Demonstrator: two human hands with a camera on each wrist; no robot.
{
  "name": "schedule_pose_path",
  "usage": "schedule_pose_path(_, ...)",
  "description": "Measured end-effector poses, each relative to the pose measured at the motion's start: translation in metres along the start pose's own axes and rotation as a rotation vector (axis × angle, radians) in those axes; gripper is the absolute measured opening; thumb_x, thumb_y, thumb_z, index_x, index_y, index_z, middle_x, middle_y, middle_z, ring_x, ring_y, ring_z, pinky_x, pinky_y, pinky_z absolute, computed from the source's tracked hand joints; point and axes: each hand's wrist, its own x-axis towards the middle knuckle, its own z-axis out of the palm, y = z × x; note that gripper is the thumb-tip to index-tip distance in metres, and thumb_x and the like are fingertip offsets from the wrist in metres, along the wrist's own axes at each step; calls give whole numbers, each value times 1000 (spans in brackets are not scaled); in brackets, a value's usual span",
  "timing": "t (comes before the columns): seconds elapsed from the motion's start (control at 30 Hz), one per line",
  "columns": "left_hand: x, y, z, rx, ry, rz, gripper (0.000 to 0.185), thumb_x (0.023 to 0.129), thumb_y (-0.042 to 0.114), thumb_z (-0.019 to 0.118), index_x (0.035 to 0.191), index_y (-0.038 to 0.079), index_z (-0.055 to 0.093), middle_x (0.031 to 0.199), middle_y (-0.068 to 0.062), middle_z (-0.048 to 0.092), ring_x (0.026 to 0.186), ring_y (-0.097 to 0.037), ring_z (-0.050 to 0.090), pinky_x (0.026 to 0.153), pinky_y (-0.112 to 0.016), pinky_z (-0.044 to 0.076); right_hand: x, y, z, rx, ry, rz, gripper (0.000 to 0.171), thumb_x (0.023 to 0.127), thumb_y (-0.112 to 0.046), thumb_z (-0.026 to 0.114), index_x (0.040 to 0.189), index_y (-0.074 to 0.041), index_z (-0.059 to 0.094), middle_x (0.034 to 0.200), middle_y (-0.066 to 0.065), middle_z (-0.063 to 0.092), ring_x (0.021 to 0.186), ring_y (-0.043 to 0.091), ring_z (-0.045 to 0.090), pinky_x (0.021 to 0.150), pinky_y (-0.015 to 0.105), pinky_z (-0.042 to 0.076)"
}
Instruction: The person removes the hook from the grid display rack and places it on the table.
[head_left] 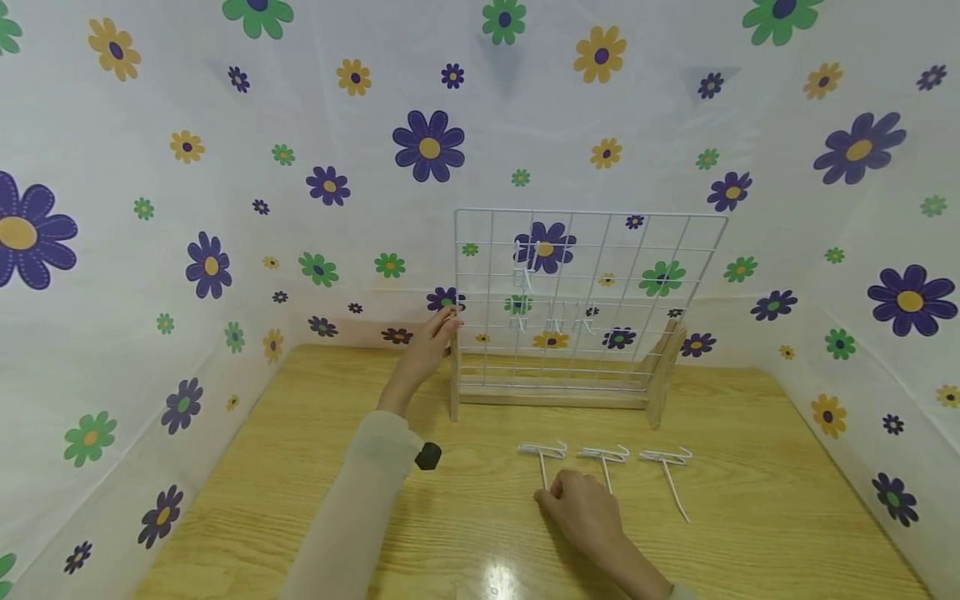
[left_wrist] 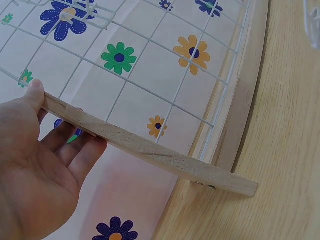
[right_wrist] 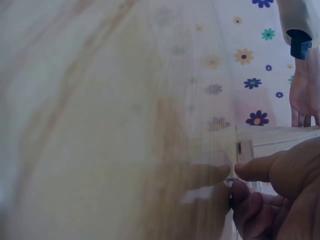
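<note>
A white wire grid (head_left: pixel 592 213) stands in a wooden frame at the back middle of the table. My left hand (head_left: pixel 423 354) holds the top of the frame's left upright (head_left: pixel 454 383); in the left wrist view the thumb lies on one side of the wood (left_wrist: pixel 150 146), the fingers on the other. In front lie three white metal display hooks. My right hand (head_left: pixel 585 512) pinches the leftmost hook (head_left: pixel 543 468) near the end of its prong, partly hiding it. The middle hook (head_left: pixel 606 473) lies just beyond the knuckles, the third hook (head_left: pixel 677 493) farther right.
Several white hooks (head_left: pixel 525 279) hang on the grid's left and middle parts. The frame's right upright (head_left: pixel 663 375) leans outward in the head view. Flower-printed white sheeting (head_left: pixel 360 183) walls the wooden table (head_left: pixel 247 483) at the back and both sides.
</note>
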Motion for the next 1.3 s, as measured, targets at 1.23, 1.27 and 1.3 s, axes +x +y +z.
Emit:
schedule_pose_path(1.23,-1,-1,-1,-1,-8,-5,53,114,38,39,163,20,34,161,-16,40,149,-38,36,113,-51,44,44,-38,-48,167,279,-133,16,98,-12,72,98,3,72,74,8,72,38,2,40,33,17,28)
schedule_pose_path(1.27,-1,-1,-1,-2,-6,-4,53,113,38,39,163,20,35,161,-16,41,148,-37,36,113,-51,44,47,-41,-51,169,302,-153,15,98,-11,71,98,4,71,74,8,72,39,2,41,32,17,29)
schedule_pose_path(1.3,0,-1,0,-6,-6,-3,53,113,39,40,163,20,35,160,-16,41,148,-37,36,113,-51,44,50,-43,-55,174,325,-166,14,98,-11,71,99,3,71,75,8,72,40,2,43,33,17,30)
